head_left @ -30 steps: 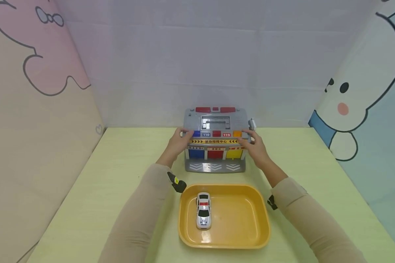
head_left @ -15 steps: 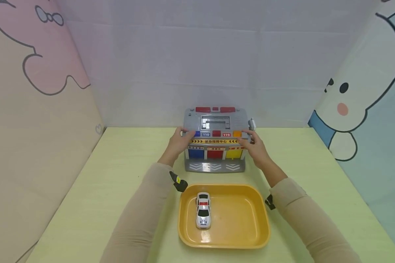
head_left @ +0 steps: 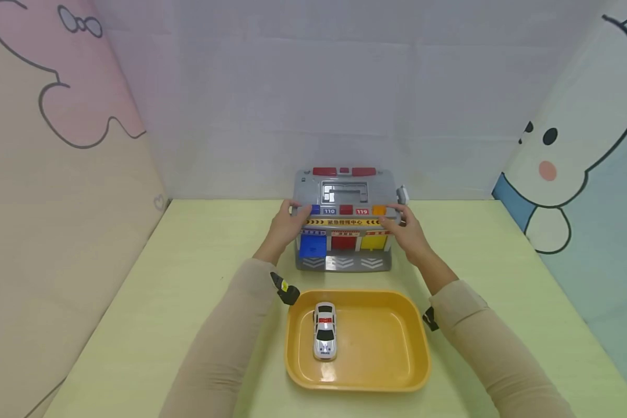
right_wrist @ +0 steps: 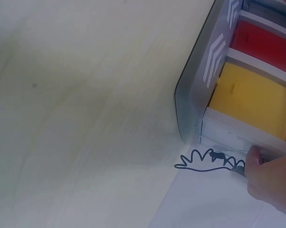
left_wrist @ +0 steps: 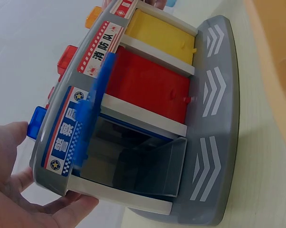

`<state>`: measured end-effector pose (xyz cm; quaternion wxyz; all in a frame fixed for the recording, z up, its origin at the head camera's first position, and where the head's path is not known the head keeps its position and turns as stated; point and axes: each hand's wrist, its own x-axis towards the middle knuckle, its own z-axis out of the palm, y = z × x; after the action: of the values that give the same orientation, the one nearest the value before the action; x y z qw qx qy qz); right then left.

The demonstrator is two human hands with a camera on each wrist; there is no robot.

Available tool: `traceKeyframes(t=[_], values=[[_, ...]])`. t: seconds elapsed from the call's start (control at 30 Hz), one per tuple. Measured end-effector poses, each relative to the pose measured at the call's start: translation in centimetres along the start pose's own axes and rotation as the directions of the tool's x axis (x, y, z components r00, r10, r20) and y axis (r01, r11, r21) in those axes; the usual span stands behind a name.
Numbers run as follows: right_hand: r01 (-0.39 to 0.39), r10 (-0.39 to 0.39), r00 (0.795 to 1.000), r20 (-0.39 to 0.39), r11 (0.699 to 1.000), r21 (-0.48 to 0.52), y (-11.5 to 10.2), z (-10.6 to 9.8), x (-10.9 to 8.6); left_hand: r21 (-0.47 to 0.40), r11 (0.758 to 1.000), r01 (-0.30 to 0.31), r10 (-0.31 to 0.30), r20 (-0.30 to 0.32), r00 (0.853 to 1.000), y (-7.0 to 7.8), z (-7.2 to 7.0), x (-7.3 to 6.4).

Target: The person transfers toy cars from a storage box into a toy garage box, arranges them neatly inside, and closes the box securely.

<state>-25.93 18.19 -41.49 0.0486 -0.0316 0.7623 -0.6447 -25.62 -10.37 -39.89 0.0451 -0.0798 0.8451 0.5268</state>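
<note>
A grey toy garage point(head_left: 381, 187) with red, yellow and blue doors stands at the back of the table. My left hand point(head_left: 284, 227) grips its left end, the thumb touching the blue roof button point(left_wrist: 37, 122) and the fingers under the roof edge. The blue door point(left_wrist: 96, 97) is swung up and outward, baring a dark bay behind it. Both the red door point(left_wrist: 150, 85) and yellow door point(left_wrist: 159, 35) are closed. My right hand point(head_left: 410, 239) holds the garage's right end, thumb on the front edge near the orange button point(head_left: 378, 210); its other fingers are partly hidden.
A yellow tray point(head_left: 366, 383) sits in front of the garage, with a white police car point(head_left: 325, 342) in its left part. Close behind the garage rises a pale cloth wall point(head_left: 292, 104). A white part point(head_left: 404, 193) sticks out from the garage's right side.
The blue door, closed in the earlier frames, has swung outward and up. Both hands keep their places on the garage. The whole head view has shifted slightly.
</note>
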Motion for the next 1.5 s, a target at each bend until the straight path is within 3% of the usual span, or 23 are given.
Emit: traceKeyframes(t=[0.57, 0.8, 1.07, 1.27, 1.5], values=[[0.006, -0.006, 1.000, 0.009, 1.000, -0.001, -0.4, -0.1, 0.3, 0.037, 0.999, -0.039, 0.036, 0.082, 0.996, -0.9, -1.7, -2.7], [0.014, -0.014, 1.000, 0.018, 1.000, 0.006, -0.3, -0.1, 0.4, 0.012, 0.998, -0.063, 0.062, 0.067, 0.996, -1.6, -1.7, -3.8], [0.015, -0.015, 1.000, 0.007, 1.000, 0.014, -0.3, -0.1, 0.4, -0.013, 0.996, -0.093, 0.093, 0.055, 0.994, -2.5, -2.0, -6.1], [0.002, -0.002, 1.000, -0.002, 1.000, 0.016, 0.0, -0.1, 0.4, -0.020, 0.990, -0.137, 0.138, 0.100, 0.985, -3.5, -1.9, -7.7], [-0.005, 0.006, 1.000, -0.015, 1.000, 0.022, 0.1, 0.1, 0.2, -0.002, 0.970, -0.242, 0.240, 0.134, 0.961, -4.0, -1.8, -9.8]])
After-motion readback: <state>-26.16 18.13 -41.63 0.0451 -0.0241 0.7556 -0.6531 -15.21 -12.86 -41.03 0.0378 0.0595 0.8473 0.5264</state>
